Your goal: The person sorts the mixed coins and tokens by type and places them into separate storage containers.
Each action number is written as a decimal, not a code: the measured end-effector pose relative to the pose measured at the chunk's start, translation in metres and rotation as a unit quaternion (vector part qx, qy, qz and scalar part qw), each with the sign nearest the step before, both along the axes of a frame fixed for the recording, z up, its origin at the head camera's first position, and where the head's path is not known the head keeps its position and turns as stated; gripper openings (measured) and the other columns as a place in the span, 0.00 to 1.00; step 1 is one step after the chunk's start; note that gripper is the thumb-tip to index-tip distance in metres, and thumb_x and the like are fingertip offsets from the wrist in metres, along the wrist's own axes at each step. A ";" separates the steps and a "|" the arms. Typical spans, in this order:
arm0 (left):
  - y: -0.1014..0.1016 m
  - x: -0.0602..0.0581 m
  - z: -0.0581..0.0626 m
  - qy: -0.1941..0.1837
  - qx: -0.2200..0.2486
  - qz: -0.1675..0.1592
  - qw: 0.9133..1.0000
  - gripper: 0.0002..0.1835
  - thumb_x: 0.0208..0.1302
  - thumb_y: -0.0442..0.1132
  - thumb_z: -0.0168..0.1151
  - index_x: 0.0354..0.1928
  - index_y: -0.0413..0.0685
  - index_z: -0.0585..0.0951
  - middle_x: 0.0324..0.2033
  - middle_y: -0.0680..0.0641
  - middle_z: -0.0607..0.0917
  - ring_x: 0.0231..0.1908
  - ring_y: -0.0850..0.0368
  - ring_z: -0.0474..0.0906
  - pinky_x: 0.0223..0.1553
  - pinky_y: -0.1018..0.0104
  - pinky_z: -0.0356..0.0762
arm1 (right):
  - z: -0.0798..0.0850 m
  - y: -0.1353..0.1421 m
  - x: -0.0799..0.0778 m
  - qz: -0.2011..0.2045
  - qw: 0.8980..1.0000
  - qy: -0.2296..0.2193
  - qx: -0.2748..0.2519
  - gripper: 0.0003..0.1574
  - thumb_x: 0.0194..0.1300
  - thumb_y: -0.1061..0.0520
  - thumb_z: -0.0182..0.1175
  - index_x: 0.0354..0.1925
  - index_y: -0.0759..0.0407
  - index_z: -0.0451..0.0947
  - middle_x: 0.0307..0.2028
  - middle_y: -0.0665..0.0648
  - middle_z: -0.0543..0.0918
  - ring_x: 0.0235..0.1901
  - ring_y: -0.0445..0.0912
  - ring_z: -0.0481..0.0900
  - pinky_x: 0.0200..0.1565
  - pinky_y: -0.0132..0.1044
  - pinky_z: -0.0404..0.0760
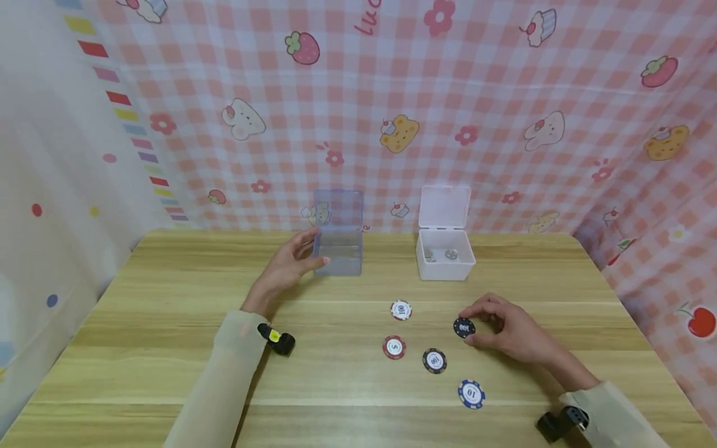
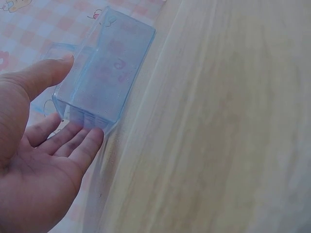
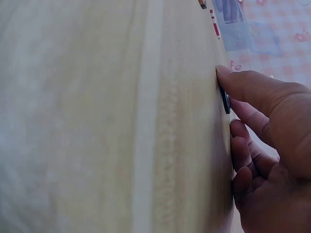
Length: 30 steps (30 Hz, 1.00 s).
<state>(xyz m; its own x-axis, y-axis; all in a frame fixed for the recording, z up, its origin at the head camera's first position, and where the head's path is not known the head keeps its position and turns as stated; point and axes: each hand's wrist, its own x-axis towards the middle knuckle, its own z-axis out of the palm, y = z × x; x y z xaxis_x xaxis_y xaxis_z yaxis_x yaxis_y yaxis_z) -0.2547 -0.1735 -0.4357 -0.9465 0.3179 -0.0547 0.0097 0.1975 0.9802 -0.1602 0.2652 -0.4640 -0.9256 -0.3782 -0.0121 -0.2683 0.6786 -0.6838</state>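
Note:
A clear bluish plastic box [image 1: 338,260] with its lid raised stands at the back of the table. My left hand [image 1: 291,260] is at its left side, the thumb by the front corner; in the left wrist view the extended fingers [image 2: 87,148] rest along the box's end. Thumb and index finger of my right hand [image 1: 512,330] pinch a black poker chip [image 1: 463,327] marked 100 by its edges. In the right wrist view this chip [image 3: 225,100] shows edge-on, low at the tabletop. The other right fingers are curled in.
Loose chips lie near my right hand: a white-and-red one [image 1: 401,310], a red one [image 1: 394,347], another black one [image 1: 434,361] and a blue one [image 1: 472,394]. A white box [image 1: 446,271] with its lid up holds small silvery discs. A checked cloth [image 1: 358,112] hangs behind.

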 end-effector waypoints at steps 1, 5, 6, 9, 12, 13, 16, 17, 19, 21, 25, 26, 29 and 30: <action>0.000 0.000 0.000 0.000 0.001 0.000 1.000 0.43 0.58 0.39 0.66 0.72 0.48 0.53 0.71 0.42 0.56 0.70 0.44 0.52 0.69 0.51 0.57 | 0.000 0.000 0.000 0.000 1.000 0.000 0.002 0.21 0.50 0.43 0.71 0.45 0.38 0.79 0.42 0.45 0.75 0.40 0.42 0.69 0.41 0.27 0.70; 0.000 0.000 0.000 0.004 0.002 0.001 1.000 0.43 0.58 0.39 0.66 0.72 0.48 0.53 0.71 0.43 0.57 0.70 0.44 0.53 0.69 0.51 0.58 | 0.002 -0.001 0.000 0.001 1.000 0.008 0.004 0.21 0.49 0.45 0.72 0.44 0.39 0.80 0.41 0.45 0.75 0.40 0.42 0.70 0.40 0.28 0.71; 0.000 0.000 -0.001 0.005 0.002 0.001 1.000 0.44 0.58 0.39 0.66 0.72 0.48 0.53 0.71 0.42 0.57 0.70 0.44 0.53 0.69 0.51 0.58 | 0.002 -0.001 0.000 0.002 1.000 0.011 0.006 0.21 0.49 0.46 0.72 0.43 0.39 0.80 0.41 0.45 0.75 0.40 0.42 0.70 0.40 0.28 0.71; -0.001 -0.001 -0.003 0.006 0.001 0.002 1.000 0.44 0.58 0.39 0.67 0.72 0.48 0.54 0.71 0.42 0.57 0.70 0.44 0.53 0.68 0.50 0.57 | 0.002 -0.003 0.000 0.004 1.000 0.014 0.011 0.20 0.48 0.47 0.73 0.42 0.39 0.80 0.41 0.44 0.76 0.39 0.42 0.70 0.39 0.29 0.72; -0.003 -0.004 -0.009 0.006 -0.003 0.006 1.000 0.44 0.57 0.41 0.67 0.72 0.50 0.54 0.71 0.43 0.58 0.70 0.44 0.53 0.69 0.50 0.57 | 0.001 -0.003 0.000 0.008 1.000 0.018 0.019 0.19 0.48 0.47 0.73 0.42 0.39 0.80 0.41 0.44 0.76 0.39 0.41 0.70 0.37 0.29 0.73; -0.003 -0.005 -0.012 0.008 -0.004 0.007 1.000 0.44 0.57 0.42 0.67 0.72 0.51 0.54 0.71 0.43 0.58 0.70 0.45 0.54 0.69 0.50 0.57 | 0.001 -0.003 0.000 0.008 1.000 0.018 0.020 0.19 0.48 0.47 0.73 0.41 0.39 0.80 0.41 0.44 0.76 0.38 0.41 0.70 0.37 0.29 0.73; -0.003 -0.010 -0.020 0.016 -0.013 0.012 1.000 0.45 0.55 0.46 0.69 0.72 0.54 0.55 0.71 0.47 0.59 0.70 0.48 0.55 0.69 0.51 0.57 | 0.001 -0.003 0.000 0.013 0.999 0.022 0.021 0.19 0.49 0.47 0.72 0.41 0.39 0.80 0.41 0.44 0.76 0.38 0.41 0.71 0.37 0.29 0.73; -0.003 -0.011 -0.023 0.020 -0.014 0.011 1.000 0.46 0.55 0.47 0.69 0.72 0.55 0.55 0.70 0.47 0.59 0.69 0.48 0.55 0.68 0.51 0.58 | 0.001 -0.002 0.000 0.013 0.999 0.022 0.022 0.19 0.49 0.47 0.72 0.41 0.38 0.80 0.41 0.44 0.76 0.39 0.41 0.71 0.38 0.29 0.73; -0.003 -0.013 -0.026 0.024 -0.017 0.013 0.999 0.46 0.54 0.49 0.69 0.72 0.56 0.55 0.70 0.49 0.60 0.69 0.50 0.56 0.68 0.52 0.59 | 0.001 -0.002 0.000 0.016 0.999 0.021 0.023 0.20 0.48 0.46 0.72 0.42 0.38 0.80 0.41 0.44 0.76 0.39 0.41 0.71 0.38 0.29 0.73; -0.003 -0.014 -0.028 0.027 -0.018 0.013 0.999 0.47 0.53 0.50 0.69 0.72 0.56 0.55 0.70 0.49 0.60 0.69 0.50 0.56 0.68 0.53 0.60 | 0.002 -0.001 0.000 0.016 0.999 0.018 0.022 0.20 0.48 0.46 0.72 0.42 0.38 0.79 0.41 0.44 0.76 0.39 0.42 0.71 0.39 0.29 0.73; -0.004 -0.014 -0.028 0.028 -0.016 0.013 0.999 0.46 0.54 0.49 0.69 0.72 0.56 0.55 0.70 0.51 0.59 0.69 0.50 0.56 0.68 0.53 0.60 | 0.003 -0.002 0.000 0.016 1.000 0.008 0.023 0.20 0.48 0.45 0.72 0.42 0.38 0.79 0.41 0.44 0.75 0.39 0.42 0.70 0.38 0.29 0.72; -0.004 -0.014 -0.028 0.028 -0.015 0.011 0.999 0.46 0.54 0.49 0.69 0.72 0.56 0.55 0.71 0.51 0.59 0.70 0.50 0.55 0.68 0.53 0.59 | 0.003 -0.002 0.000 0.016 1.000 0.008 0.024 0.20 0.48 0.45 0.72 0.42 0.38 0.79 0.41 0.45 0.75 0.39 0.42 0.70 0.38 0.29 0.72; -0.004 -0.013 -0.025 0.023 -0.010 0.009 1.000 0.45 0.56 0.47 0.68 0.72 0.55 0.54 0.71 0.50 0.59 0.70 0.50 0.54 0.69 0.52 0.58 | 0.004 -0.003 -0.001 0.020 0.999 0.012 0.032 0.19 0.48 0.46 0.72 0.41 0.39 0.79 0.40 0.45 0.75 0.38 0.42 0.70 0.37 0.29 0.72; -0.005 -0.012 -0.024 0.021 -0.006 0.008 1.000 0.45 0.56 0.46 0.68 0.72 0.54 0.54 0.71 0.49 0.58 0.70 0.49 0.54 0.69 0.52 0.58 | 0.005 -0.003 -0.001 0.022 0.999 0.016 0.034 0.19 0.48 0.47 0.73 0.41 0.39 0.79 0.40 0.45 0.75 0.38 0.42 0.70 0.37 0.29 0.72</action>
<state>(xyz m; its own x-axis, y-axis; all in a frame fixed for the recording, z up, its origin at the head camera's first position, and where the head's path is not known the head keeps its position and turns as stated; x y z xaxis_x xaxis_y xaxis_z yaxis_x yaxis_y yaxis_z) -0.2671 -0.1780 -0.4598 -0.9530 0.3023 -0.0182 0.0480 0.2104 0.9764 -0.1612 0.2618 -0.4591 -0.9081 -0.4186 -0.0106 -0.3199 0.7099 -0.6275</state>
